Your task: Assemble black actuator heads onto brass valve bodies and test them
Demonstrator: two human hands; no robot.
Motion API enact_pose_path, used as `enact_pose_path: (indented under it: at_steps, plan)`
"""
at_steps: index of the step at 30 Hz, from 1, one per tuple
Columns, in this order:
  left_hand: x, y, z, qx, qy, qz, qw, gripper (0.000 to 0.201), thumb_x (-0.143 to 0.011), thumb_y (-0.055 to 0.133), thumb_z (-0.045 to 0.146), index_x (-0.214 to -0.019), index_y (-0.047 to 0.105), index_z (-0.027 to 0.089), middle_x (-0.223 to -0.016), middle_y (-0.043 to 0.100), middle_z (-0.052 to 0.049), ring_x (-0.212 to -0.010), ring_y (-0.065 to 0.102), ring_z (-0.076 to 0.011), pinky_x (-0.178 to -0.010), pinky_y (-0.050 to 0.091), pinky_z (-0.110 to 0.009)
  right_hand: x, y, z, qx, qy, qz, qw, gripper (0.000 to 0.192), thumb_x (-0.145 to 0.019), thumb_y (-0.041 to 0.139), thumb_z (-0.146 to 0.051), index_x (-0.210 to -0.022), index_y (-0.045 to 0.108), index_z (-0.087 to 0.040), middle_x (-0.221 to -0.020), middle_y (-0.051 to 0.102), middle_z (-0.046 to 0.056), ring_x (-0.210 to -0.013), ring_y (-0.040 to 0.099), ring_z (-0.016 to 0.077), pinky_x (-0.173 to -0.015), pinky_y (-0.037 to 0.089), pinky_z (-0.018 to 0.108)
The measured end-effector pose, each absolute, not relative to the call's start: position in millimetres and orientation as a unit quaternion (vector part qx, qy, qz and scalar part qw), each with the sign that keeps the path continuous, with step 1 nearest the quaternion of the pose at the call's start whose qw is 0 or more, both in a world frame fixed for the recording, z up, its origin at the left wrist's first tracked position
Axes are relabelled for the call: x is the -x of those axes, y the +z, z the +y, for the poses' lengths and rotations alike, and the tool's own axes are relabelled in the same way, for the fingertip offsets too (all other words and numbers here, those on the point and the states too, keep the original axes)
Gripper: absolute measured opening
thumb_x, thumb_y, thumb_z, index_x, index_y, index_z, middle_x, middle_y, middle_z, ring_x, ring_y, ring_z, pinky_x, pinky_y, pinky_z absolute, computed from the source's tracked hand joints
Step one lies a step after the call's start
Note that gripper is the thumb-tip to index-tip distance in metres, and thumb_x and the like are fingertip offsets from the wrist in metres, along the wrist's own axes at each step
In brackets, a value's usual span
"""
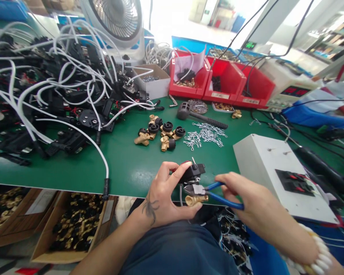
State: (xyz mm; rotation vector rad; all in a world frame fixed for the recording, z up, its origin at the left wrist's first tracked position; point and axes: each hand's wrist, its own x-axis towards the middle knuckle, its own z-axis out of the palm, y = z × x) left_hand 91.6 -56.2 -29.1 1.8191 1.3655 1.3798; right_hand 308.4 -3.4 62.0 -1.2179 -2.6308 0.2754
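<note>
At the table's front edge my left hand (167,191) grips a black plastic actuator (190,172) joined to a brass valve body (192,200), thumb below and fingers on top. A grey cable runs down beside it. Closed round the blue handles of diagonal cutting pliers (222,196), my right hand (246,194) holds their jaws at the joint between the black part and the brass. The jaws lie against bright metal there; what sits between them is too small to make out. Brass valve fittings with black caps (166,130) and a heap of metal spring clips (208,135) lie beyond my hands.
White-cabled black units (60,95) pile up at left. Further back are a fan (114,23), red bins (189,86) and a rubber mallet (185,111). A grey switch box (258,160) stands at right. A carton of brass fittings (38,248) sits below the table.
</note>
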Motion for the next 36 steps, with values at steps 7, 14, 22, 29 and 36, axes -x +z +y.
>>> enact_pose_path:
  at_steps: [7,14,22,29,36]
  plan:
    - [-89,-27,-56,-0.643,0.516,0.504,0.258,0.079,-0.069,0.077,0.035,-0.141,0.046,0.024,-0.117,0.048,-0.008,-0.106,0.057,-0.0239,-0.091,0.057,-0.039,-305,64,-4,0.522,0.100,-0.804,0.267,0.012,-0.093,0.053,-0.033,-0.100,0.056,-0.024,-0.082,0.063,0.005,-0.065,0.062,0.0182,-0.056,0.049,0.029]
    - [-91,-30,-55,-0.640,0.525,0.501,0.253,0.079,-0.069,0.076,0.036,-0.141,0.046,0.023,-0.117,0.048,-0.007,-0.106,0.056,-0.0233,-0.091,0.056,-0.039,-313,53,8,0.574,0.101,-0.790,0.193,0.039,-0.091,0.048,-0.056,-0.100,0.057,-0.019,-0.075,0.065,0.005,-0.058,0.063,0.0201,-0.052,0.050,0.031]
    - [-93,-33,-55,-0.645,0.516,0.507,0.245,0.080,-0.068,0.076,0.037,-0.142,0.046,0.025,-0.117,0.049,-0.007,-0.104,0.058,-0.0234,-0.091,0.056,-0.040,-310,32,14,0.468,0.062,-0.874,0.113,0.064,-0.093,0.041,-0.070,-0.115,0.066,-0.016,-0.116,0.064,0.017,-0.105,0.064,0.0321,-0.085,0.056,0.049]
    - [-91,-30,-55,-0.661,0.506,0.503,0.235,0.081,-0.068,0.076,0.037,-0.141,0.044,0.024,-0.116,0.049,-0.008,-0.105,0.059,-0.0247,-0.088,0.057,-0.041,-257,64,1,0.365,0.225,-0.874,0.228,0.007,-0.093,0.056,-0.019,-0.090,0.063,-0.021,-0.090,0.065,0.003,-0.081,0.065,0.0141,-0.072,0.055,0.024]
    - [-91,-31,-55,-0.669,0.513,0.491,0.221,0.081,-0.069,0.076,0.036,-0.142,0.043,0.023,-0.116,0.048,-0.008,-0.103,0.060,-0.0232,-0.089,0.058,-0.039,-255,63,2,0.360,0.262,-0.870,0.213,0.006,-0.091,0.058,-0.016,-0.090,0.062,-0.021,-0.085,0.065,0.001,-0.075,0.062,0.0125,-0.067,0.052,0.022]
